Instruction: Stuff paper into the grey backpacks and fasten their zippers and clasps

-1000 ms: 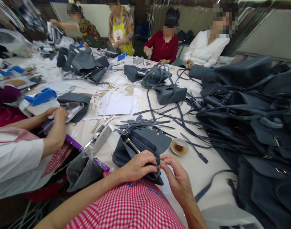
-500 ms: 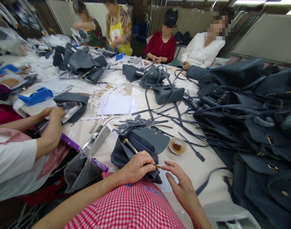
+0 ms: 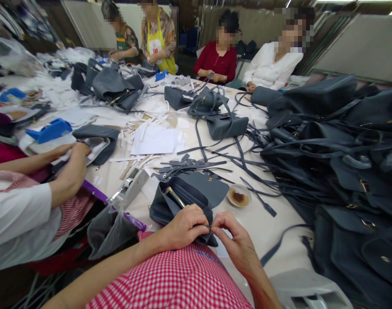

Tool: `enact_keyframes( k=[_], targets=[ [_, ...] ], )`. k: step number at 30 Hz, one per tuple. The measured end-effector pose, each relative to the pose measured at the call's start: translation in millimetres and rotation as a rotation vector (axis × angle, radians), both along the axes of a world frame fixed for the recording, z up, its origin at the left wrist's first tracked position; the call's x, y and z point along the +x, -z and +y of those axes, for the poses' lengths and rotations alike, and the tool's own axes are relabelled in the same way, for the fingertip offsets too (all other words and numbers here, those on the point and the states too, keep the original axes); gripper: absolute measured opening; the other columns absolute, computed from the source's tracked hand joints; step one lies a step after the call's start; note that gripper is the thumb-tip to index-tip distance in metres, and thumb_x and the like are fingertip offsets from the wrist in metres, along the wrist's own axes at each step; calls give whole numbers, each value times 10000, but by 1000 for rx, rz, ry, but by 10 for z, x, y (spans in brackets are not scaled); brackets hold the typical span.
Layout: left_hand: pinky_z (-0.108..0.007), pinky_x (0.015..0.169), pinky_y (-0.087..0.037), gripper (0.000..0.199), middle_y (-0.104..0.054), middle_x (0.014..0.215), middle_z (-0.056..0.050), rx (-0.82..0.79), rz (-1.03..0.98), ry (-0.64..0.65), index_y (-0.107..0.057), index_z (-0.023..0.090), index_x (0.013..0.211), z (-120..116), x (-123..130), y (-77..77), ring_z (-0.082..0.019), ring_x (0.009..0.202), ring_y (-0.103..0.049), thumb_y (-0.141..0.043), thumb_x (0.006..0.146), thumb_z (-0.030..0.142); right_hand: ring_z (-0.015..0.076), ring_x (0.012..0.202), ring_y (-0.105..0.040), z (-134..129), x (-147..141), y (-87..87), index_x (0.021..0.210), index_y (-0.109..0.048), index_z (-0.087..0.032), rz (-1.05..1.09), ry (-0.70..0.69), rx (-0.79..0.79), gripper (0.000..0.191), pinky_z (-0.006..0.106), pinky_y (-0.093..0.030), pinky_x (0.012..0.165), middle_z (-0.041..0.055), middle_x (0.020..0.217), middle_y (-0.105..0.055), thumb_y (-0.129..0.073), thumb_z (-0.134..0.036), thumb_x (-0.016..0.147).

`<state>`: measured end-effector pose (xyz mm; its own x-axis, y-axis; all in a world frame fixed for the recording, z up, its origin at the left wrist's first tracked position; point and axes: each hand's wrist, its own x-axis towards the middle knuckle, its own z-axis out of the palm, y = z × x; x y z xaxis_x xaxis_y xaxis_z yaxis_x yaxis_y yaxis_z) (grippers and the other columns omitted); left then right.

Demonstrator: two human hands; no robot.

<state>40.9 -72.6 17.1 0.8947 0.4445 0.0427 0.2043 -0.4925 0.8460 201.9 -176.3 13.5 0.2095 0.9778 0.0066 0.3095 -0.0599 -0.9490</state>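
A dark grey-blue handbag (image 3: 164, 205) lies tilted at the table's front edge against my apron, its mouth open and a gold zip (image 3: 175, 196) showing. My left hand (image 3: 188, 224) is closed on the near side of the bag, thumb and index finger pinched together. My right hand (image 3: 233, 234) meets it there, thumb and fingertips pinching the small gold metal fitting at the bag's side. The fingertips mostly cover that fitting. Behind, the bag's flap (image 3: 215, 189) spreads out flat, with several short straps (image 3: 189, 165) piled beyond it.
A small dish of brown liquid (image 3: 239, 196) stands right of the flap. Many dark bags (image 3: 350, 171) heap up on the right. A tape dispenser (image 3: 130, 189) is at the left, another grey device (image 3: 312, 289) near my right forearm. Co-workers sit around; one's hands (image 3: 75, 159) work at my left.
My right hand has moved left, and its spread fingers have closed on the gold fitting. My left hand stays on the bag. At the far left, a co-worker has lowered their arms.
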Motion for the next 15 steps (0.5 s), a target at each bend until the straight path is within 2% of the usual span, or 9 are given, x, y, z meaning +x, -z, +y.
enact_keyframes(
  k=[3,7,15],
  targets=[
    [-281,785,-390,222,-576,787,-24,36,6,17,-580,167,743,0,0,14,-160,829,-503,-508,928,268,158,719,-517,-3,4,15,730,-536,-224,-61,-50,-25,163,269,-431,674,-4,759,-538,-503,-247,888],
    [-291,797,-391,235,-577,771,-23,50,6,-2,-574,166,737,-3,23,43,-163,826,-507,-505,930,282,158,689,-512,-45,-13,108,750,-495,-231,-187,-10,25,180,272,-422,647,-4,741,-522,-438,-241,920],
    [-269,760,-402,177,-585,739,-5,-132,64,-103,-595,169,718,-40,91,-1,-151,808,-520,-543,880,217,190,749,-544,-140,-33,289,802,-526,-235,-569,86,216,144,311,-411,681,30,797,-579,-458,-206,926]
  ],
)
